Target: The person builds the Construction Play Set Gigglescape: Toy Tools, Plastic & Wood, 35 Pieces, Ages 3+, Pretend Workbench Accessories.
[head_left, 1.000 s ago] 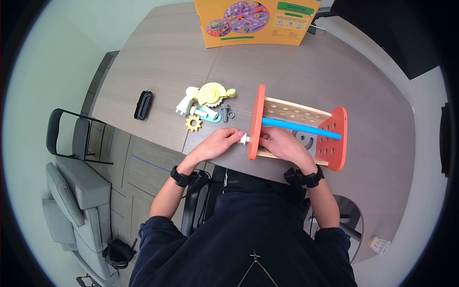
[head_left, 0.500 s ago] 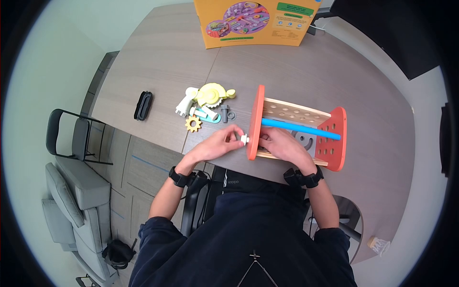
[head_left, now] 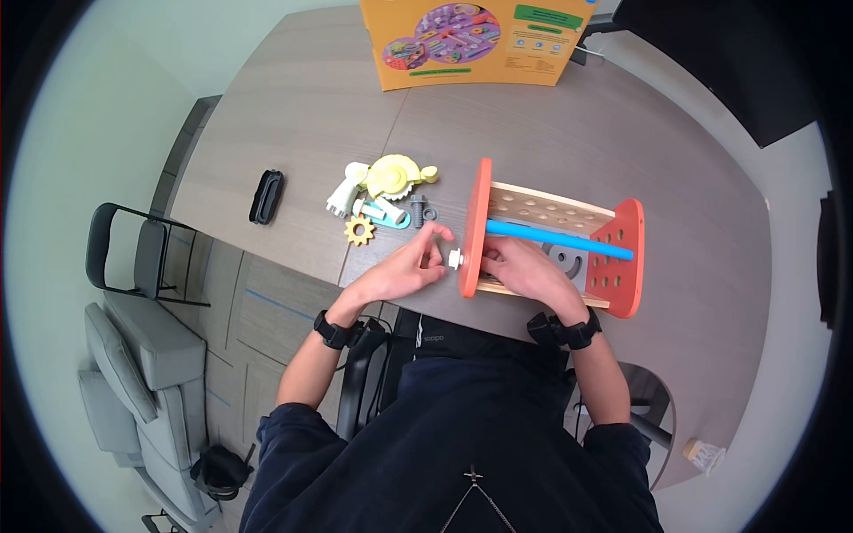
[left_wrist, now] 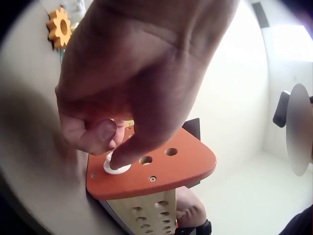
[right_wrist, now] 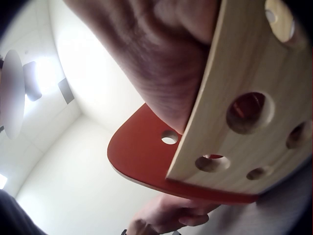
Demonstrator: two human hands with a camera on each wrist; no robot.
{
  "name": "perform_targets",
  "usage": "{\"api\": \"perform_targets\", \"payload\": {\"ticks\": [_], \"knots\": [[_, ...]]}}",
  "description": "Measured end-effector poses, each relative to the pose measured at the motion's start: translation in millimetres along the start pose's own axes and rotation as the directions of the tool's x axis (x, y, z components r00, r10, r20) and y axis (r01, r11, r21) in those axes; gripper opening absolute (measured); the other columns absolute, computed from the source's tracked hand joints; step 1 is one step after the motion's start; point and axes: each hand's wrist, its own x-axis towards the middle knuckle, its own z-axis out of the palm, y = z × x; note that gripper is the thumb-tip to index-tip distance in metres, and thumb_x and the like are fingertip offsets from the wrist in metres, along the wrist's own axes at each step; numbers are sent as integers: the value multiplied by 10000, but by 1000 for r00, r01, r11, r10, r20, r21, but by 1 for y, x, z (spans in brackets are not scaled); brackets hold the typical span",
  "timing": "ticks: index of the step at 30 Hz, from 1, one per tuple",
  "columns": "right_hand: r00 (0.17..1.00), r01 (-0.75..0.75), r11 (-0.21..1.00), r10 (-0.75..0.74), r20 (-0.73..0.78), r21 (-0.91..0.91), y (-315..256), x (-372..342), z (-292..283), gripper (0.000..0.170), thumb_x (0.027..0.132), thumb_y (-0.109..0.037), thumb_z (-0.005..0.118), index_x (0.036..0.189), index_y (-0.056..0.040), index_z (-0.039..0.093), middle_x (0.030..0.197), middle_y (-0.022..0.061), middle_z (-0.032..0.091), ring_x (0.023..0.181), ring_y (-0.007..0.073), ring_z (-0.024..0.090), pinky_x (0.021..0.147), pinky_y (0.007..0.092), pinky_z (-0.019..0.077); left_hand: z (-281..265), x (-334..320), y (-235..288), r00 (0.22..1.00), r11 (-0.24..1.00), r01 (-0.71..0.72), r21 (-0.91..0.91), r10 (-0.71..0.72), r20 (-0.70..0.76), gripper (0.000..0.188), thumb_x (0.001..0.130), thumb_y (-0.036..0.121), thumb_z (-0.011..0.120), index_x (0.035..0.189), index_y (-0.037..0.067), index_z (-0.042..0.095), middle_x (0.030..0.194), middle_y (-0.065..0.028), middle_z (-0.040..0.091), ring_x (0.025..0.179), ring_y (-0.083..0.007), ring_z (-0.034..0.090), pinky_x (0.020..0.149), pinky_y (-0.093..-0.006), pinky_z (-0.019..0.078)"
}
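Note:
A white bolt-like piece (head_left: 456,258) sticks out of the near-left red end panel (head_left: 478,209) of a wooden toy frame. Beside it the left hand (head_left: 404,269) has thumb and index finger bent and spread apart. In the left wrist view, the left hand's (left_wrist: 132,73) thumb overlaps the white piece's (left_wrist: 117,169) round flange, while the head view shows a small gap. The right hand (head_left: 530,270) reaches inside the frame against the panel's inner side; its fingertips are hidden. A perforated wooden board (right_wrist: 220,142) partly covers the right hand (right_wrist: 161,58) in the right wrist view.
A blue rod (head_left: 560,236) spans the frame. Left of it lie a yellow toy saw (head_left: 391,176), an orange gear (head_left: 359,230), a grey bolt (head_left: 418,211) and other toy parts. Farther off are a black case (head_left: 267,196) and a yellow box (head_left: 480,75).
The left hand has let go of the white piece and drawn slightly left, its thumb and index finger spreading. The right hand and frame have hardly moved.

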Motion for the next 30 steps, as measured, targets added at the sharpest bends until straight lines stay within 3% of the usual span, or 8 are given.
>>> {"api": "perform_targets", "payload": {"ticks": [2, 5, 11, 15, 17, 20, 26, 30], "knots": [[1000, 5, 1000, -5, -1, -7, -3, -1, -1, 364, 1042, -320, 682, 1190, 6, 747, 1067, 185, 788, 996, 349, 749, 877, 448, 568, 1, -1, 8, 1000, 1000, 10, -3, -10, -13, 265, 1147, 309, 572, 1281, 84, 612, 868, 41, 504, 805, -61, 443, 751, -252, 418], [1000, -11, 1000, 11, 2, -23, -7, -3, -3, 359, 1039, -315, 685, 1187, 7, 744, 1068, 183, 786, 993, 347, 748, 874, 450, 567, 0, 9, 13, 973, 973, 228, 23, -227, -37, 284, 1098, 172, 656, 1347, 89, 547, 846, 47, 469, 810, -57, 440, 756, -255, 420], [999, -33, 999, 34, 36, -43, -8, -2, -5, 373, 1057, -317, 678, 1260, -8, 726, 1118, 165, 785, 1029, 313, 745, 923, 427, 561, 0, 6, 0, 999, 999, 50, -2, -50, 15, 271, 1147, 290, 577, 1297, 68, 618, 899, 42, 546, 861, -67, 490, 811, -276, 461], [997, -51, 997, 54, 64, -53, -7, -1, -5, 387, 1068, -320, 672, 1305, -18, 719, 1160, 161, 786, 1062, 296, 748, 954, 415, 562, -2, 4, 3, 998, 999, 44, 26, -43, -40, 302, 1153, 325, 564, 1245, 55, 663, 911, 42, 556, 878, -70, 499, 826, -278, 466], [1000, -17, 999, 17, 12, -33, -4, 0, -2, 360, 1046, -313, 684, 1208, 4, 738, 1077, 173, 784, 998, 327, 746, 891, 436, 565, -1, 11, -2, 996, 996, 61, 70, -57, -68, 269, 1143, 294, 593, 1241, 53, 662, 910, 48, 535, 870, -68, 487, 821, -269, 461], [1000, -3, 1000, 3, -14, -24, -4, -2, -1, 351, 1034, -308, 691, 1161, 15, 747, 1037, 179, 783, 968, 341, 745, 861, 447, 565, 0, 9, 12, 966, 959, 255, 126, -259, 20, 255, 1139, 291, 603, 1225, 56, 656, 873, 54, 480, 819, -55, 451, 785, -261, 452], [1000, -10, 1000, 10, -6, -11, -6, -3, -3, 354, 1037, -311, 689, 1168, 13, 748, 1046, 178, 784, 976, 338, 745, 866, 444, 565, 7, 0, -1, 998, 999, -19, -34, 17, -63, 306, 1141, 331, 595, 1228, 45, 658, 821, 56, 480, 775, -65, 459, 735, -258, 438], [1000, -16, 1000, 16, -11, -19, -6, -2, -2, 351, 1038, -313, 689, 1172, 6, 750, 1054, 176, 786, 983, 336, 747, 868, 443, 565, 1, 3, 18, 983, 982, 181, 55, -182, 9, 307, 1131, 301, 612, 1313, 54, 604, 831, 57, 479, 784, -67, 459, 745, -244, 426]]}}
